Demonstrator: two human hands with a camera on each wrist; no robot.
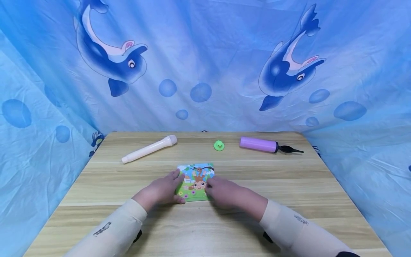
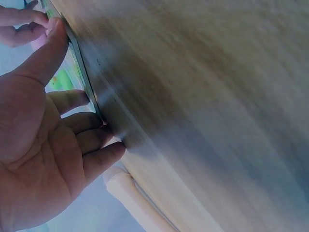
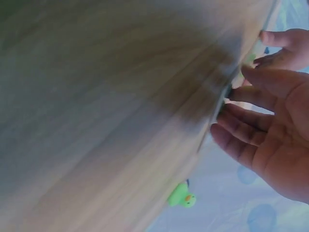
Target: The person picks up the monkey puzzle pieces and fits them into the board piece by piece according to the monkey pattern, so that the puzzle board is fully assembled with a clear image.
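Observation:
A flat, square picture board (image 1: 194, 185) with a cartoon monkey hanging from a branch lies on the wooden table. Along its left edge rests my left hand (image 1: 165, 187), fingers spread and thumb at the lower left corner. The left wrist view shows that hand (image 2: 53, 125) with its fingertips against the board's thin dark edge. My right hand (image 1: 223, 191) touches the right side, its fingers slightly bent. Seen from the right wrist, the fingertips of this hand (image 3: 270, 116) meet the edge and the thumb stays fairly straight. Part of the board's right side is hidden beneath the fingers.
Farther back on the table (image 1: 154, 232) lie a pale pink tube-shaped stick (image 1: 149, 149) at left, a small green rubber duck (image 1: 219, 145) mid-way, and a purple hand pump (image 1: 258, 144) with a black nozzle at right. A blue dolphin curtain (image 1: 205, 53) hangs behind.

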